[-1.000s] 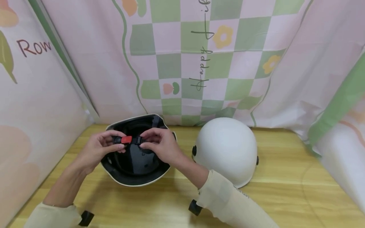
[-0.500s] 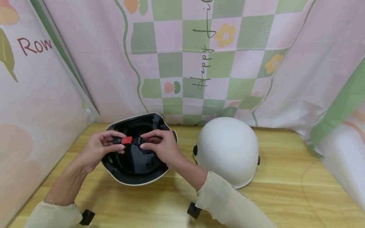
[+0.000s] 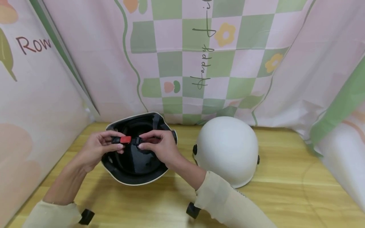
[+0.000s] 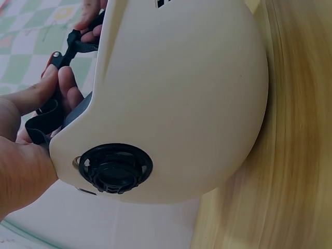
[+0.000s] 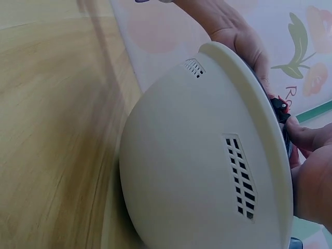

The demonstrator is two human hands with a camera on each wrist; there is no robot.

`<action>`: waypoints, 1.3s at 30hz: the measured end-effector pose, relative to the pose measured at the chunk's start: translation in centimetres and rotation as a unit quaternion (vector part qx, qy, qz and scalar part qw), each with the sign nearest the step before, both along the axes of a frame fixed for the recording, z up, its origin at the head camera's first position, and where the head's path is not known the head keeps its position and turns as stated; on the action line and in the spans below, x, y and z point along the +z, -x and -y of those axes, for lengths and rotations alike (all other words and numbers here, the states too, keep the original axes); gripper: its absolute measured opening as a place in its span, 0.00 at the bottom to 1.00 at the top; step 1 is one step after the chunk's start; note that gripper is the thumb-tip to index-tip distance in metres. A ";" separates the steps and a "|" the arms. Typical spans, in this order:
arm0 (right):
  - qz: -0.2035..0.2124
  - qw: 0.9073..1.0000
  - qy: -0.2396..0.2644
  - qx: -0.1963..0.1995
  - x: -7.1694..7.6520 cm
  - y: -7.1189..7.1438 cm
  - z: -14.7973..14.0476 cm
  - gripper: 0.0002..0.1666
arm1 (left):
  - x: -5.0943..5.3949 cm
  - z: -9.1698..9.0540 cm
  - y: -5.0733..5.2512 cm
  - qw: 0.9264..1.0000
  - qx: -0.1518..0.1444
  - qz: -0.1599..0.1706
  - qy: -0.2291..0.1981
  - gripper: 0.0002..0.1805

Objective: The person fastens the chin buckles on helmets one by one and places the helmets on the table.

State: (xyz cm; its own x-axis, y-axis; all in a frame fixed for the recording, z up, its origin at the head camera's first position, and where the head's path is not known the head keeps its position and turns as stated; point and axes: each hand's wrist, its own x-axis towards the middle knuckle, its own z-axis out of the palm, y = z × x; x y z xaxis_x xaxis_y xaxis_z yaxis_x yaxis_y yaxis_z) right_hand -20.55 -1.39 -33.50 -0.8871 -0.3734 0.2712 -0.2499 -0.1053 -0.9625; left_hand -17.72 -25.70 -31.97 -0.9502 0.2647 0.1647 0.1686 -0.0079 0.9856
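An upturned white helmet (image 3: 136, 182) with a black lining lies on the table at left of centre in the head view. Over its opening runs a black chin strap with a red-and-black buckle (image 3: 125, 139). My left hand (image 3: 95, 148) pinches the buckle's left end between thumb and fingers. On the other side, my right hand (image 3: 162, 147) pinches the black strap piece beside the buckle. In the left wrist view a strap loop (image 4: 45, 122) hangs by the left hand, next to the helmet shell (image 4: 181, 93). The right wrist view shows the shell's vents (image 5: 241, 176).
A second white helmet (image 3: 228, 148) stands dome up to the right, close to my right forearm. The wooden table (image 3: 285, 190) is bounded by a patterned curtain (image 3: 194, 63) behind and printed cloth (image 3: 37, 104) at the left.
Both hands keep their pinch on the buckle and strap, which have shifted very slightly left over the last half second. Earlier the whole view shifted a little.
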 end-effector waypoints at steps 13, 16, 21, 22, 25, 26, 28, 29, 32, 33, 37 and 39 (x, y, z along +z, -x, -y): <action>0.006 1.000 0.014 0.009 -0.1 -0.5 0.5 0.14 | 0.0 -0.3 -0.2 1.000 -0.002 0.012 0.013 0.15; 0.006 1.000 0.014 0.013 -0.2 -0.4 0.5 0.14 | 0.0 -0.2 -0.2 1.000 -0.007 0.010 0.016 0.14; 0.006 1.000 0.022 0.017 -0.2 -0.4 0.4 0.15 | 0.1 -0.2 -0.1 1.000 -0.013 0.007 0.022 0.14; 0.006 1.000 0.024 0.018 -0.2 -0.4 0.4 0.15 | 0.1 -0.2 -0.1 1.000 -0.011 0.007 0.026 0.14; 0.005 0.999 0.028 0.015 -0.1 -0.3 0.3 0.17 | 0.2 -0.2 -0.2 0.999 -0.002 0.002 0.039 0.15; 0.004 1.000 0.027 0.011 -0.1 -0.3 0.2 0.18 | 0.2 -0.2 -0.2 0.999 0.003 -0.001 0.044 0.16; 0.002 1.000 0.026 0.004 -0.2 -0.2 0.1 0.19 | 0.2 -0.1 -0.3 0.998 0.016 -0.012 0.055 0.18; -0.001 1.000 0.024 0.000 -0.3 -0.1 0.0 0.19 | 0.2 -0.1 -0.4 0.998 0.023 -0.019 0.063 0.19; -0.008 1.000 0.012 -0.008 -0.3 0.0 -0.4 0.20 | 0.2 -0.1 -0.5 0.992 0.056 -0.049 0.101 0.19; -0.009 1.000 0.006 -0.009 -0.3 0.0 -0.6 0.20 | 0.2 -0.2 -0.5 0.989 0.069 -0.060 0.117 0.19; -0.029 0.999 -0.024 -0.008 0.0 -0.1 -1.1 0.21 | 0.2 -0.3 -0.4 0.975 0.110 -0.085 0.173 0.22; -0.048 0.998 -0.042 -0.005 0.1 -0.2 -1.3 0.21 | 0.1 -0.4 -0.4 0.969 0.122 -0.095 0.191 0.22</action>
